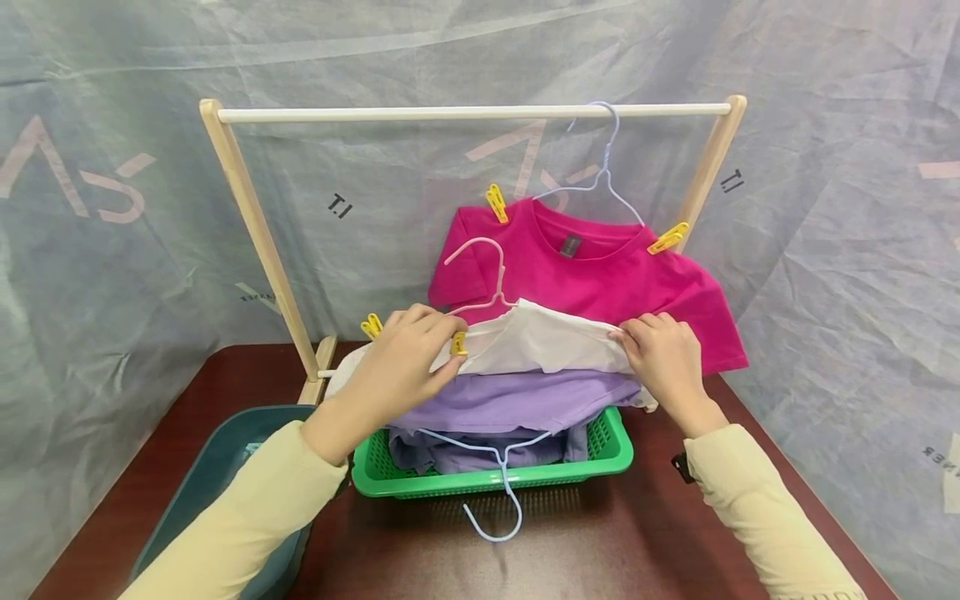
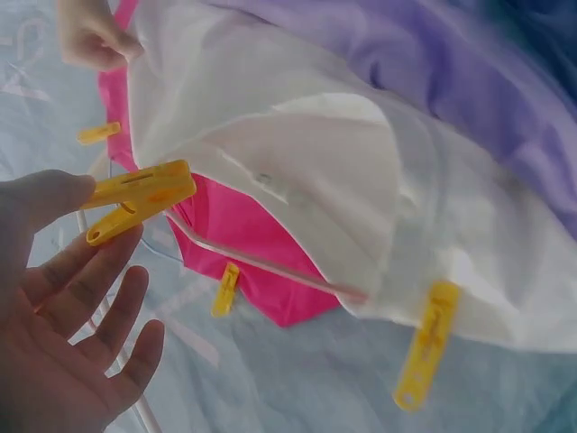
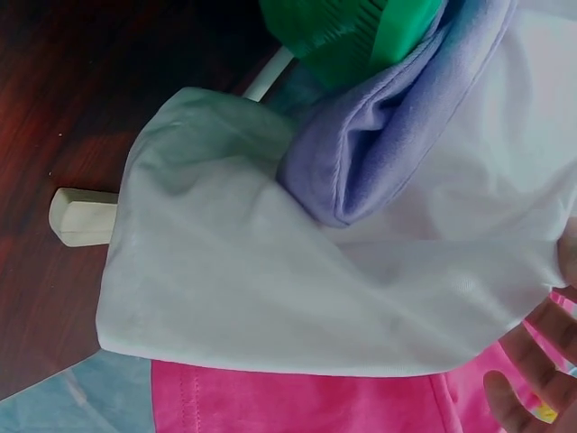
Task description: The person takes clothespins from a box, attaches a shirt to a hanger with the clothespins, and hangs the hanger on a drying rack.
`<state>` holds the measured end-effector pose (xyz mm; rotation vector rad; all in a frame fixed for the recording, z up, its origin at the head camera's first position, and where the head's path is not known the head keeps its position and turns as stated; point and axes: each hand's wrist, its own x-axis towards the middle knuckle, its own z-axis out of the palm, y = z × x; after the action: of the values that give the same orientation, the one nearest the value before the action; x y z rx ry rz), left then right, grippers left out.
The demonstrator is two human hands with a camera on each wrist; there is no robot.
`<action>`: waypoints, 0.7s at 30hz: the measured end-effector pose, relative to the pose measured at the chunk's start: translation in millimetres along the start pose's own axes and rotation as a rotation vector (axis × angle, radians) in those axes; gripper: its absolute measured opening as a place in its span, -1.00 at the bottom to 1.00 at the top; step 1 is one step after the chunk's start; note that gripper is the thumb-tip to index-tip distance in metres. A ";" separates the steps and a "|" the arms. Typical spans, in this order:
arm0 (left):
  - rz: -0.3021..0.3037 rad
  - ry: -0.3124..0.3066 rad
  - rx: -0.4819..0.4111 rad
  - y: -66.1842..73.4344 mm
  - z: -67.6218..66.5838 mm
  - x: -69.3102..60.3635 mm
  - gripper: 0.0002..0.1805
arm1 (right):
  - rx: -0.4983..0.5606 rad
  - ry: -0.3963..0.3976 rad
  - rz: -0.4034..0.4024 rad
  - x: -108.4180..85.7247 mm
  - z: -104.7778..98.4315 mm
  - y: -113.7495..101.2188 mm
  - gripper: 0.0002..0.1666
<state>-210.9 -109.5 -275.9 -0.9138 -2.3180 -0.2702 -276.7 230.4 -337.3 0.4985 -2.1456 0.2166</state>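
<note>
A white shirt [image 1: 555, 337] lies over a purple garment [image 1: 517, 400], with a pink hanger [image 1: 500, 279] at its neck. My left hand [image 1: 397, 358] pinches a yellow clip [image 2: 144, 194] between thumb and fingers, at the shirt's edge beside the hanger. Another yellow clip [image 2: 428, 343] grips the shirt near the other end of the hanger. In the head view my right hand [image 1: 665, 358] pinches the right upper edge of the white shirt; only some of its fingers [image 3: 532, 361] show in the right wrist view.
A magenta shirt [image 1: 600, 283] with two yellow clips hangs by a blue hanger [image 1: 606, 167] from the rack's white rod [image 1: 450, 113]. Beneath the garments stands a green basket [image 1: 495, 483], a second blue hanger [image 1: 504, 475] over its front. A dark teal tub [image 1: 217, 450] is at the left.
</note>
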 end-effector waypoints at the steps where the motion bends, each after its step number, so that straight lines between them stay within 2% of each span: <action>1: 0.003 -0.001 0.000 1.8 2.0 2.6 -0.72 | 0.000 0.001 -0.001 -0.1 0.0 -0.1 -0.85; 7: 0.026 0.002 0.006 13.8 13.5 20.0 -0.71 | 0.001 -0.001 0.004 -0.1 -0.5 -1.1 -0.86; 13: 0.092 0.012 -0.015 27.5 24.4 37.8 -0.71 | 0.001 -0.004 0.013 -0.6 -1.2 -2.4 -0.85; 16: 0.116 0.030 -0.027 32.8 29.7 46.8 -0.73 | -0.001 -0.006 0.013 -0.4 -1.4 -2.5 -0.85; 21: 0.119 0.073 -0.060 39.2 36.5 61.5 -0.74 | -0.003 -0.006 0.008 -0.4 -1.5 -2.9 -0.86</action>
<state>-236.7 -32.6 -267.8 -1.0504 -2.1898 -0.3190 -274.1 228.4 -336.9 0.4898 -2.1540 0.2158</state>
